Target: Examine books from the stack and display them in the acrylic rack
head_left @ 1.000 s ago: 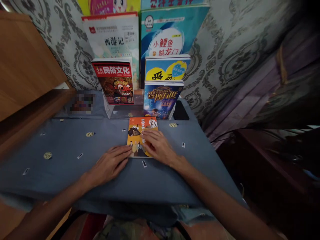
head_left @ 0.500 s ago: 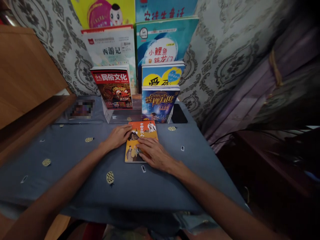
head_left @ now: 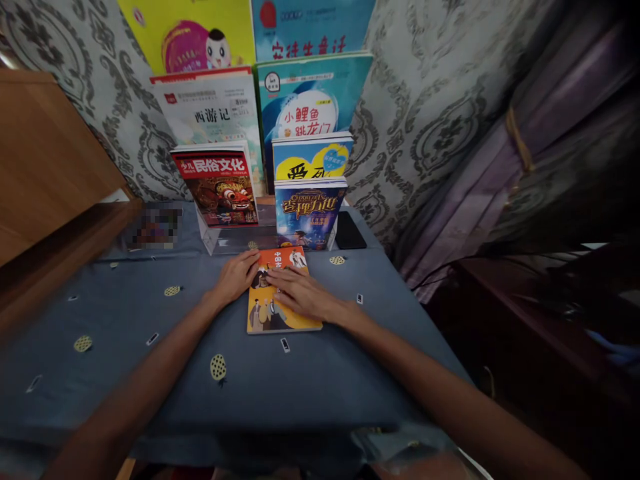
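Observation:
A small book (head_left: 285,321) with an orange and yellow cover, printed with figures in robes, lies closed and face up on the blue tablecloth. At its upper left edge, my left hand (head_left: 239,275) has its fingers bent together over the side, holding the book; the thumb is hard to make out. Stretched flat across the middle of the cover is my right hand (head_left: 303,293), its fingers extended leftward and covering part of the title. Just behind the book stands a clear rack (head_left: 240,240) with several upright books, among them a red one (head_left: 225,193) and a blue one (head_left: 305,217).
A black phone (head_left: 351,231) lies right of the rack. Left of it is a blurred-out item (head_left: 155,228) on the tablecloth (head_left: 165,387). A wooden cabinet (head_left: 50,160) borders the left side; a purple curtain (head_left: 460,193) hangs on the right. Larger books (head_left: 320,93) rise behind.
My right hand has slid up the cover, away from me, uncovering more of the lower part. My left hand stays at the book's left edge. The camera view has shifted slightly.

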`<state>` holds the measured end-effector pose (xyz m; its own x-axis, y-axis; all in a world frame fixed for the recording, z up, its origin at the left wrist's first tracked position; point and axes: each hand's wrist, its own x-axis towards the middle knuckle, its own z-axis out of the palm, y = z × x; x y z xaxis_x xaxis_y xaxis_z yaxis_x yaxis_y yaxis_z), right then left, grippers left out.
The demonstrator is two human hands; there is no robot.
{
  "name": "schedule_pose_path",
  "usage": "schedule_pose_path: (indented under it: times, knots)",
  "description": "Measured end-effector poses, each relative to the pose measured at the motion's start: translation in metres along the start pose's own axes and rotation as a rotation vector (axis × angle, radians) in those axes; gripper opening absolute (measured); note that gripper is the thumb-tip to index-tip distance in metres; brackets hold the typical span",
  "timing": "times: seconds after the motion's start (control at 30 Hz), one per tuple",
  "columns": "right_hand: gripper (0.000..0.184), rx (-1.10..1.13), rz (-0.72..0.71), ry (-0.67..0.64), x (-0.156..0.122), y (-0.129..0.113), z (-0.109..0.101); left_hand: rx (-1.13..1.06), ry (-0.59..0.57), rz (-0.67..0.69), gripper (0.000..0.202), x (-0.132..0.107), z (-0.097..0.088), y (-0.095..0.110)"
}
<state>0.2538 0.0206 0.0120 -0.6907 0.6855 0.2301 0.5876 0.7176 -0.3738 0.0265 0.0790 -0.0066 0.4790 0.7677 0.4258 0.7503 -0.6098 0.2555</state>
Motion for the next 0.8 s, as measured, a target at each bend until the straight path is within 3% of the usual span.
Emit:
schedule_pose_path:
  times: [0.27,0.53,0.8]
  knots:
    - [0.047,-0.073,0.123,0.051,0.030,0.033,-0.001,-0.010,-0.010,-0.029,0.036,0.000,0.000,-0.001]
    - [0.050,-0.064,0.247,0.140,0.009,0.046,0.002,0.011,-0.009,-0.046,0.035,-0.001,-0.001,0.002]
    - [0.047,-0.058,0.202,0.134,-0.009,0.039,0.001,0.007,-0.008,-0.056,0.032,0.000,-0.002,0.006]
